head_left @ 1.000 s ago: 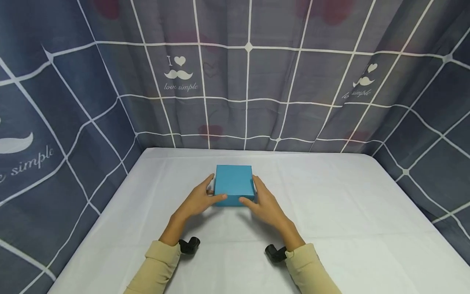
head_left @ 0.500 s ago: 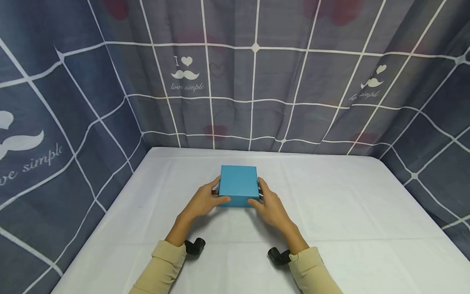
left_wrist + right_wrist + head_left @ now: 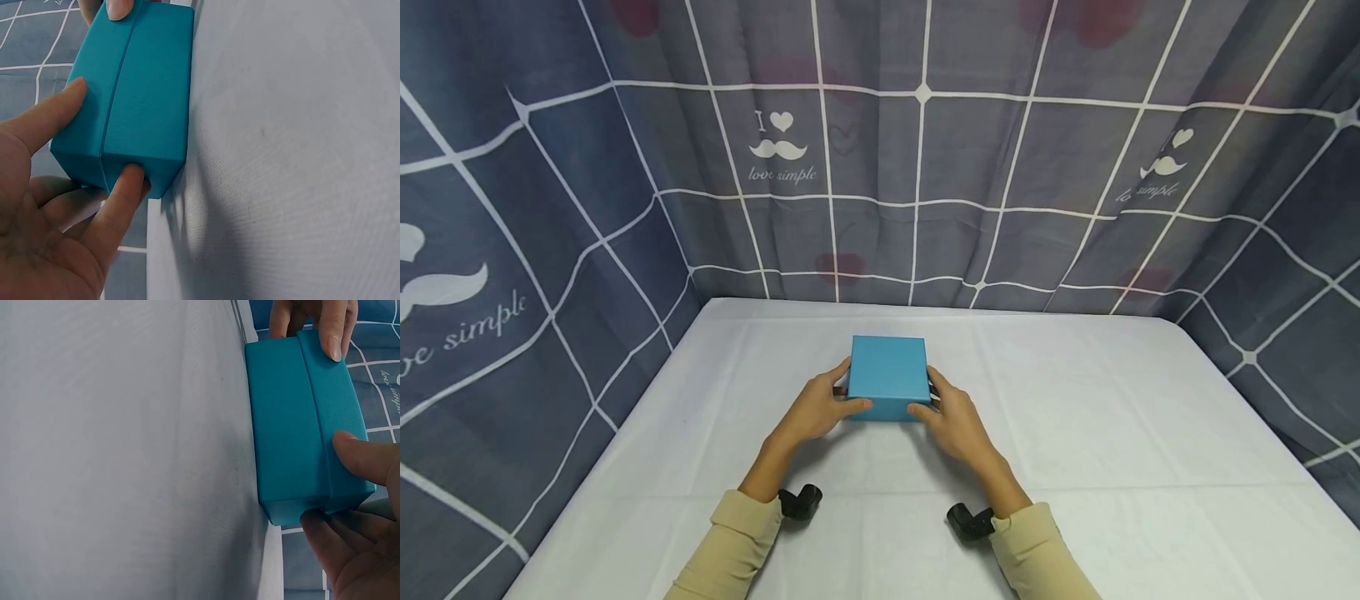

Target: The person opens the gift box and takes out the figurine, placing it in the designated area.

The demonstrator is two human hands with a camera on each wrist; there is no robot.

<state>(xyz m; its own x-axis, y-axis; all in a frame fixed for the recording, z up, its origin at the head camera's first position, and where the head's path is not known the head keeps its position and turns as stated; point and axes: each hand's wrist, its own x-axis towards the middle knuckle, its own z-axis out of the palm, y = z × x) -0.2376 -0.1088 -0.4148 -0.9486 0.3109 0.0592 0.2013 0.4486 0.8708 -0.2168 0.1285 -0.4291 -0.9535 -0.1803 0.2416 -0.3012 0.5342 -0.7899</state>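
Nil mvmt to speak of vs prev. Our L hand (image 3: 816, 410) & R hand (image 3: 955, 423) pinch blue box (image 3: 888, 367); grip done, lid (image 3: 103, 62) still on.

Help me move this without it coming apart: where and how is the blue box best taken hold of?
Probably by the lower part below the seam, one hand coming in from each side. The side walls of the blue box are flat and face opposite ways, which suits a two-handed squeeze; the seam suggests a separate lid that might lift alone.
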